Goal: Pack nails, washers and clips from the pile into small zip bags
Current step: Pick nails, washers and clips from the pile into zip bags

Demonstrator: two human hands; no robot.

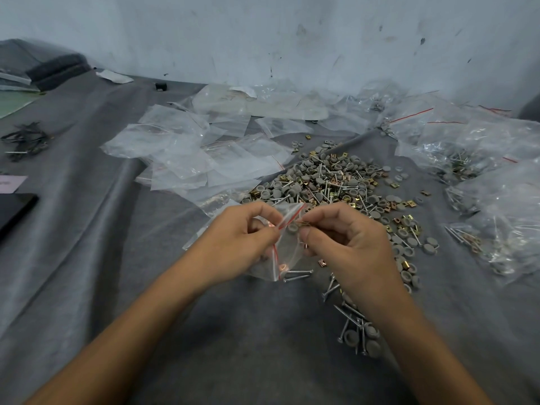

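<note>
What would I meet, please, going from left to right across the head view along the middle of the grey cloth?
Black flat object at the edge → empty zip bags → left hand → small zip bag being filled → right hand → packed bags.

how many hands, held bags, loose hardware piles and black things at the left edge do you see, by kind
hands: 2, left hand and right hand
zip bag held between them: 1
main loose pile of nails, washers and clips: 1
flat black object at the left edge: 1
total: 5
</note>
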